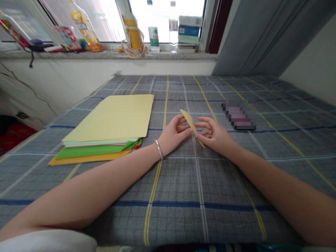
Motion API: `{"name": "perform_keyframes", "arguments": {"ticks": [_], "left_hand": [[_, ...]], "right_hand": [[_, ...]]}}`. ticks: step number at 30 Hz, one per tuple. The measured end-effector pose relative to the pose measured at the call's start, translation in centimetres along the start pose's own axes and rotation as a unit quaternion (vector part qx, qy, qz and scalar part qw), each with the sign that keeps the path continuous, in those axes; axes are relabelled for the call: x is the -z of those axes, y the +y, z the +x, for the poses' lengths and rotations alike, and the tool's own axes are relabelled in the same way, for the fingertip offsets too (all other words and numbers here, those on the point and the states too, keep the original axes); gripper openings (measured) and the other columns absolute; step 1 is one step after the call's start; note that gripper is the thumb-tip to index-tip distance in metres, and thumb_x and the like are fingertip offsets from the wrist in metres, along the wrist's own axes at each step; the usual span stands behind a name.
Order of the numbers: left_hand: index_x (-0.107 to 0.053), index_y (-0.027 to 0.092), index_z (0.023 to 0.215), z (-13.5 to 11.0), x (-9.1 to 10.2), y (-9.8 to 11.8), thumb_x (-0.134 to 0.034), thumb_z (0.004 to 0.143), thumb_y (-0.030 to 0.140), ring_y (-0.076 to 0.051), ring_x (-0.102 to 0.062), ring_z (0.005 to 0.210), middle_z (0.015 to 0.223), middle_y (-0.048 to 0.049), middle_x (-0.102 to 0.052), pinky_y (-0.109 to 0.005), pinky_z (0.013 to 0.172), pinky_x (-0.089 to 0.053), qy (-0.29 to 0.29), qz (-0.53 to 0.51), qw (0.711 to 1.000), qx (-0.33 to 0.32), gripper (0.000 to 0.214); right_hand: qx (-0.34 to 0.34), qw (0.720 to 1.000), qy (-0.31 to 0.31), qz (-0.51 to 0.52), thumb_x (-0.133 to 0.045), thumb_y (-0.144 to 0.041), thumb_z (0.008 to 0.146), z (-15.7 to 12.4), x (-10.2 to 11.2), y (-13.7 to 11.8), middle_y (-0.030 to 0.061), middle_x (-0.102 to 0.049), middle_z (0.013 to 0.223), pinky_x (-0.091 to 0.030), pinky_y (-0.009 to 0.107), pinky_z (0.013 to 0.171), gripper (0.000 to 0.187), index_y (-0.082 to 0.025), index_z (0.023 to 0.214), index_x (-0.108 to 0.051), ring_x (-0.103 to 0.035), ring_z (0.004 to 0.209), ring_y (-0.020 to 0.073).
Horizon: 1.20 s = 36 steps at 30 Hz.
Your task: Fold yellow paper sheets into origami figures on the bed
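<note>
A small folded piece of yellow paper (188, 119) stands tilted above the checked cloth, between my two hands. My left hand (175, 133) pinches it from the left, thumb on the near side and fingers behind. From the right, my right hand (214, 134) grips the lower part of the paper between thumb and fingers. A silver bangle (159, 149) circles my left wrist. Left of my hands lies a stack of coloured paper (118, 117), pale yellow on top, with green and orange sheets showing below.
A pixelated phone (238, 117) lies on the checked cloth (175, 196) to the right. Behind, the windowsill (105, 54) holds bottles, a white-green tube (154, 39) and stacked boxes (189, 31). A grey curtain (254, 38) hangs at the back right.
</note>
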<state>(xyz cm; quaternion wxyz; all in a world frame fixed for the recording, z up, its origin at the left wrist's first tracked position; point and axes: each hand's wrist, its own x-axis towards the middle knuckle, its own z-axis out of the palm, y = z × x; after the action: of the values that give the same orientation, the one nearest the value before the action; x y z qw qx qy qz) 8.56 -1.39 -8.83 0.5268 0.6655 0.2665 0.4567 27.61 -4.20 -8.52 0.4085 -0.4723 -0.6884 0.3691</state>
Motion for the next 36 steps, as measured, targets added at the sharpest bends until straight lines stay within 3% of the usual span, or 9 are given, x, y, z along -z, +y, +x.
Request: {"name": "perform_keyframes", "arguments": {"ticks": [3, 8, 15, 20, 24, 27, 33, 36], "left_hand": [[-0.043, 0.017, 0.124, -0.1, -0.8, 0.0, -0.065, 0.082, 0.026, -0.024, -0.058, 0.115, 0.140, -0.0159, -0.044, -0.043, 0.098, -0.049, -0.003, 0.020, 1.000, 0.000, 0.048], [-0.041, 0.017, 0.126, -0.1, -0.8, 0.0, -0.064, 0.083, 0.026, -0.026, -0.050, 0.125, 0.138, -0.0154, -0.045, -0.046, 0.104, -0.045, -0.008, 0.032, 0.999, -0.012, 0.049], [-0.031, 0.023, 0.136, -0.1, -0.7, -0.2, -0.058, 0.087, 0.028, -0.025, -0.039, 0.136, 0.147, -0.0134, -0.038, -0.048, 0.112, -0.035, -0.044, 0.081, 0.993, -0.068, 0.055], [-0.033, 0.024, 0.137, -0.1, -0.7, 0.1, -0.060, 0.086, 0.028, -0.025, -0.045, 0.131, 0.145, -0.0134, -0.040, -0.046, 0.106, -0.042, -0.041, 0.053, 0.996, -0.054, 0.058], [-0.033, 0.027, 0.138, -0.2, -0.7, 0.2, -0.064, 0.083, 0.028, -0.020, -0.064, 0.101, 0.142, -0.0145, -0.039, -0.041, 0.090, -0.054, -0.046, 0.010, 0.999, -0.006, 0.063], [-0.035, 0.029, 0.137, -0.3, -0.7, 0.2, -0.065, 0.083, 0.029, -0.014, -0.066, 0.088, 0.141, -0.0131, -0.040, -0.036, 0.084, -0.056, -0.041, 0.000, 0.999, 0.005, 0.061], [-0.038, 0.027, 0.135, -0.2, -0.5, 0.2, -0.062, 0.084, 0.030, -0.016, -0.066, 0.093, 0.139, -0.0119, -0.043, -0.037, 0.086, -0.055, -0.045, 0.010, 0.999, -0.009, 0.056], [-0.041, 0.023, 0.134, -0.2, -0.4, 0.4, -0.060, 0.086, 0.029, -0.021, -0.060, 0.109, 0.139, -0.0127, -0.044, -0.041, 0.097, -0.050, -0.047, 0.057, 0.997, -0.038, 0.052]], "right_hand": [[0.000, 0.999, -0.014, 0.028, -0.070, -0.038, 0.075, 0.1, -0.4, 0.2, 0.0126, -0.060, 0.128, -0.058, 0.033, 0.065, 0.059, -0.025, 0.126, -0.043, -0.066, 0.073, 0.0142], [-0.003, 1.000, -0.010, 0.029, -0.070, -0.038, 0.076, -0.1, -0.5, -0.4, 0.0127, -0.057, 0.133, -0.059, 0.035, 0.068, 0.058, -0.025, 0.125, -0.043, -0.069, 0.079, 0.0163], [0.010, 0.998, -0.007, 0.059, -0.069, -0.038, 0.077, -0.3, -0.4, -0.5, 0.0136, -0.043, 0.145, -0.061, 0.034, 0.067, 0.067, -0.030, 0.134, -0.035, -0.070, 0.086, 0.0195], [0.008, 0.999, -0.010, 0.051, -0.066, -0.038, 0.079, -0.4, -0.6, -0.8, 0.0134, -0.038, 0.148, -0.061, 0.034, 0.065, 0.070, -0.033, 0.138, -0.030, -0.070, 0.082, 0.0185], [0.009, 0.998, -0.029, 0.051, -0.062, -0.036, 0.082, -0.5, -0.6, -1.2, 0.0115, -0.035, 0.151, -0.061, 0.033, 0.064, 0.066, -0.035, 0.139, -0.029, -0.069, 0.078, 0.0154], [0.008, 0.998, -0.037, 0.052, -0.059, -0.035, 0.083, -0.5, -0.6, -1.4, 0.0110, -0.035, 0.152, -0.060, 0.032, 0.062, 0.065, -0.035, 0.140, -0.028, -0.067, 0.071, 0.0124], [0.019, 1.000, -0.010, -0.013, -0.050, -0.021, 0.082, -0.8, -0.2, -1.3, 0.0119, -0.043, 0.148, -0.055, 0.027, 0.054, 0.064, -0.032, 0.141, -0.027, -0.064, 0.059, 0.0094], [0.023, 0.998, -0.003, -0.066, -0.048, -0.017, 0.079, -1.0, 0.1, -1.7, 0.0126, -0.050, 0.142, -0.052, 0.026, 0.050, 0.066, -0.030, 0.141, -0.029, -0.062, 0.054, 0.0087]]}}
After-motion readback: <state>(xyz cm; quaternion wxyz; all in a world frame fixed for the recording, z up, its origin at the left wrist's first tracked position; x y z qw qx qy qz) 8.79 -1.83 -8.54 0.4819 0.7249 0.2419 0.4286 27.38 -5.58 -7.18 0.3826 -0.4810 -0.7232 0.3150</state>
